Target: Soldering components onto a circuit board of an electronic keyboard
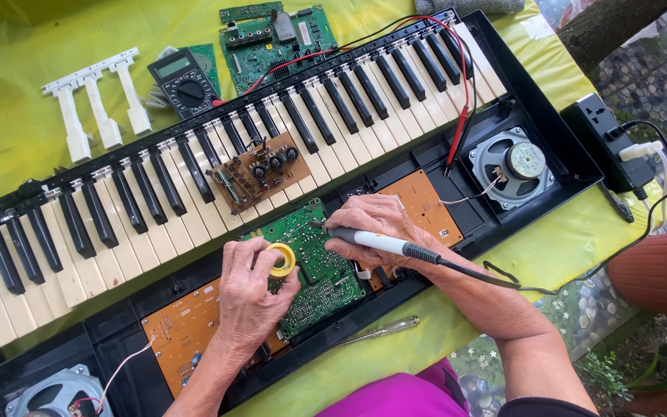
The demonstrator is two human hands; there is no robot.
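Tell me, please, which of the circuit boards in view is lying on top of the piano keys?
The small brown board with round black parts, lying tilted across the white keys. The green boards lie elsewhere: one under the hands in the open case, one on the yellow cloth.

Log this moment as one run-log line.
left hand: holds yellow solder spool | right hand: grips white-handled soldering iron | tip over green circuit board | inside open black keyboard case
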